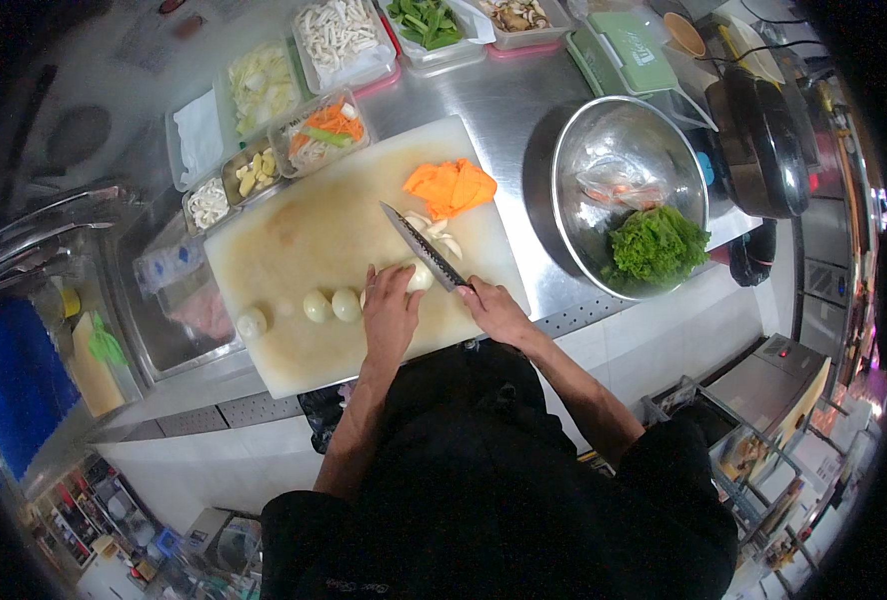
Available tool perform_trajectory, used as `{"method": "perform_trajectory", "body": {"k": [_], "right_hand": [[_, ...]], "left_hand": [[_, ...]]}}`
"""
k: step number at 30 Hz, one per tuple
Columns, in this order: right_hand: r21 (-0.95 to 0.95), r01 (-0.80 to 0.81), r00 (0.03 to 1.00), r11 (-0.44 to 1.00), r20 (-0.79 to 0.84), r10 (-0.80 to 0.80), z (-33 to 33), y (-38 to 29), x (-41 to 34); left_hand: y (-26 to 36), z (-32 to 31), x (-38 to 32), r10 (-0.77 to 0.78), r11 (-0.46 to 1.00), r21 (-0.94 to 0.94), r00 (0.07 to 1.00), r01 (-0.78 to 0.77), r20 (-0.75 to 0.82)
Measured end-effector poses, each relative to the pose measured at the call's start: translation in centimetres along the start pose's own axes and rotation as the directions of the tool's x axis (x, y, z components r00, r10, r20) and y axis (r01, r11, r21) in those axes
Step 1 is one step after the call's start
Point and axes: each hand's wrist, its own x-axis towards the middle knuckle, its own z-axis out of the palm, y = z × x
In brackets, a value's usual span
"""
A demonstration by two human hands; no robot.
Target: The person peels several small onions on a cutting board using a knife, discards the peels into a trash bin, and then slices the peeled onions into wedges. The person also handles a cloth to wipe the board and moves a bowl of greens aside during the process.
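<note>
My right hand (pixel 497 311) grips the handle of a kitchen knife (pixel 421 244), its dark, dimpled blade pointing up and left across the white cutting board (pixel 301 225). My left hand (pixel 391 304) steadies a pale peeled onion (pixel 419 277) just left of the blade; the fingers partly cover it. Beyond the knife lie cut onion pieces (pixel 443 238), close to a crumpled orange cloth (pixel 451 187). Left of my left hand sit two peeled onions, one (pixel 346 304) next to the other (pixel 317 306). Another onion (pixel 251 324) rests near the board's left edge.
A steel bowl (pixel 571 247) at right holds leafy lettuce (pixel 657 247) and a plastic bag. Behind the board stand tubs of shredded carrot (pixel 331 124), cabbage (pixel 262 86), white mushrooms (pixel 336 34) and greens (pixel 425 22). A sink (pixel 143 315) borders the left side.
</note>
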Motion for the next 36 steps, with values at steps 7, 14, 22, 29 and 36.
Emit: {"method": "perform_trajectory", "body": {"k": [7,14,22,29,36], "right_hand": [[-0.307,0.074,0.959,0.949,-0.239,-0.152,4.2,-1.2,1.2],[-0.397,0.051,0.965,0.916,-0.218,-0.148,1.0,-1.2,0.9],[-0.282,0.060,0.979,0.958,-0.169,-0.111,-0.9,-1.7,-0.1],[-0.183,0.080,0.992,0.980,-0.080,-0.096,-1.0,-0.5,-0.3],[-0.185,0.055,0.998,0.981,-0.011,-0.058,-1.0,-1.1,-0.3]], "left_hand": [[0.1,-0.3,0.2,-0.022,1.000,-0.016,1.000,0.023,0.022],[-1.9,-3.5,2.9,0.434,0.837,0.234,0.860,-0.495,0.268],[3.4,-2.8,1.4,-0.183,0.947,0.300,0.962,0.116,0.203],[0.5,-1.8,-0.3,0.095,0.995,0.019,0.991,-0.098,0.093],[0.2,-0.6,-1.2,0.009,1.000,0.025,0.995,-0.011,0.099]]}}
